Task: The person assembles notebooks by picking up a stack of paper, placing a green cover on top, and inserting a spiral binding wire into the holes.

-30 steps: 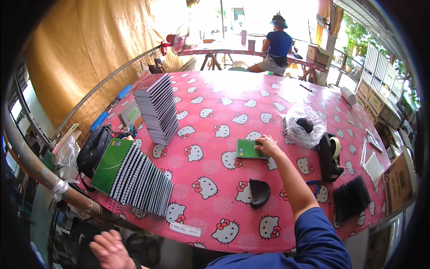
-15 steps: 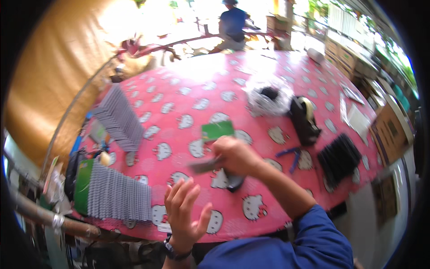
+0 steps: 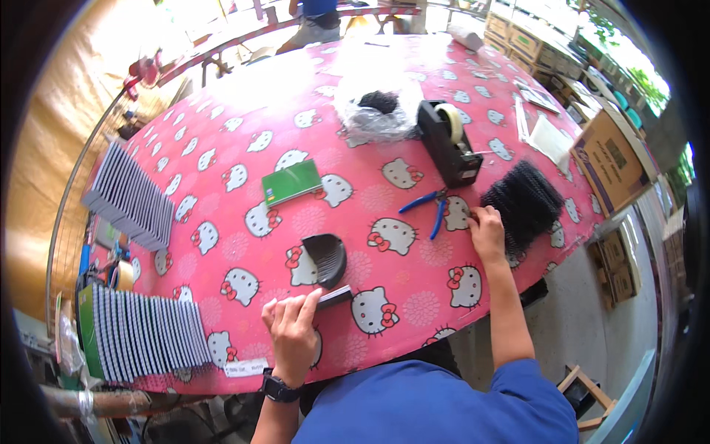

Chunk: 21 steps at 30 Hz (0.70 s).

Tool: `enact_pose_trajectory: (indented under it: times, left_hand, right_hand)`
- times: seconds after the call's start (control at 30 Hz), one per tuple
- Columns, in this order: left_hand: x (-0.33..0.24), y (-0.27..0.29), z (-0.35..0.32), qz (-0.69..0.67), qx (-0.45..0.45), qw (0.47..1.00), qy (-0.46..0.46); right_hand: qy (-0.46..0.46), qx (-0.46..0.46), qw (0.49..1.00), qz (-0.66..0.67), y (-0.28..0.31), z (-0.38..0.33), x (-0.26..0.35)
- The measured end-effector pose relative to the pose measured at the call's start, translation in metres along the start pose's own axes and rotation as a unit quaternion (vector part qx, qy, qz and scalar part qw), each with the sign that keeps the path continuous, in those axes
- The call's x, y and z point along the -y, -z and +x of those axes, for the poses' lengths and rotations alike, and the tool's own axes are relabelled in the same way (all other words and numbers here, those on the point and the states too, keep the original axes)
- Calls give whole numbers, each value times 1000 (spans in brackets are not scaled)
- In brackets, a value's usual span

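My left hand (image 3: 294, 329) is near the table's front edge, its fingers closed on a small flat block (image 3: 335, 298), dark on its face with a pale upper edge. Just beyond it stands a curved black holder (image 3: 330, 259) with a ribbed inside. To the right, my right hand (image 3: 488, 235) pinches at the near left edge of a heap of black spiral binding coils (image 3: 529, 201); its fingertips partly hide what they grip. A green-covered notebook (image 3: 291, 183) lies flat farther out. Blue-handled pliers (image 3: 429, 209) rest open beside the right hand.
At left stand two rows of spiral notebooks, a near row (image 3: 148, 333) and a far row (image 3: 133, 196). A black tape dispenser (image 3: 447, 144) and a clear plastic bag (image 3: 370, 122) are toward the back. A cardboard box (image 3: 612, 161) stands at the right edge. Another person (image 3: 314, 26) is beyond the table.
My right hand has moved from mid-table to the coils at right. The flat block it held is now in my left hand, which was open before. The view has shifted.
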State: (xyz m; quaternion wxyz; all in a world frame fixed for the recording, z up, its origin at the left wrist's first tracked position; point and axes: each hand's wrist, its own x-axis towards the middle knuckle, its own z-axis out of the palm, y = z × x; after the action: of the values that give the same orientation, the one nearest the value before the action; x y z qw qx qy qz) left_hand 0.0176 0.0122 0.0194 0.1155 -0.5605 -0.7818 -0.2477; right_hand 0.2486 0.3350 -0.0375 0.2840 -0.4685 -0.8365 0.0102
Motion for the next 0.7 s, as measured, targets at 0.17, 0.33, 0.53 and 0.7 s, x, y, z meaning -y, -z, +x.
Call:
enact_pose_trajectory:
  times: [0.17,0.33,0.53,0.7]
  left_hand:
    - [-2,-7,-4,12,-25,999,28]
    - [-3,-5,-2,-28,-45,998,29]
    - [-1,-11,-5,-51,-68,996,25]
    - [1,-8,-4,-65,-57,996,14]
  right_hand:
    - [39,8,956,289,47,-5,94]
    - [96,212,861,451,49,-34,175]
    - [189,377,740,524,37,-25,169]
    - [217,327,772,500,36,-22,175]
